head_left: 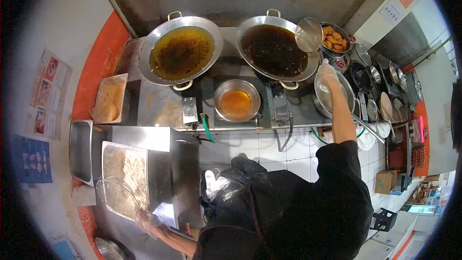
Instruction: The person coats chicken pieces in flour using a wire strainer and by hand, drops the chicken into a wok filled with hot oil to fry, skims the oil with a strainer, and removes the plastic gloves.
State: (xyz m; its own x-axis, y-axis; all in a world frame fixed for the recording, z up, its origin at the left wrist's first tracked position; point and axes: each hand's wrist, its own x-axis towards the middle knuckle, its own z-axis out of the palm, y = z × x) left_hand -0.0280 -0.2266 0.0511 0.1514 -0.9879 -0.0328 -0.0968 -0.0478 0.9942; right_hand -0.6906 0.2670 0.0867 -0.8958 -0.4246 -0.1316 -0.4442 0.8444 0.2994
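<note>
Steel counter [159,110] is stretching beyond the fingers. The left hand [146,220] is gripping the strainer [117,196], its basket hanging just past the fingertips over the floury tray [146,166]; a steady wrist is likely limiting spills. Past the right hand [328,77], its hold unclear, the skimmer [309,34] is overhanging the wok [248,60].

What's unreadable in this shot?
- Left hand grip: head view, blurred.
- Bottom of right wok: head view, hidden by dark oil.
- Part of pot: head view, covered by right hand.
- Poster text: head view, too small.
- Lower-left bowl: head view, cut off by bottom edge.
</note>
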